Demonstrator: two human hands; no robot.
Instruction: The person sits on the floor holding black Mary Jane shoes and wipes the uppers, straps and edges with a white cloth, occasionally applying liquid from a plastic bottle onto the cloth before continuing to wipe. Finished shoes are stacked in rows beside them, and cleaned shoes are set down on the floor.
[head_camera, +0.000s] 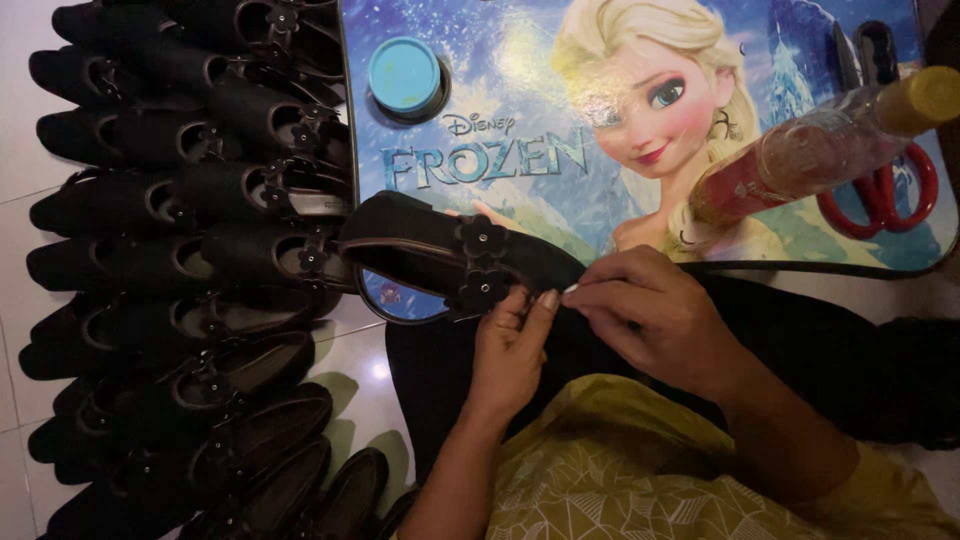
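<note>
Scissors half hidden behind bottle.

Pale glossy tiled floor, catching a bright glint of light just below the tabletop. Low, dark-rimmed, covered in a blue cartoon print. Dim elsewhere around the tabletop.

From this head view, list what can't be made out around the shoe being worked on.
- Black shoe: its toe end is covered by the left hand and right hand.
- Whatever the right fingers pinch: too small.
- Red scissors: partly behind the clear bottle.
- Shoe rows: dark, cut off by left edge.
</note>
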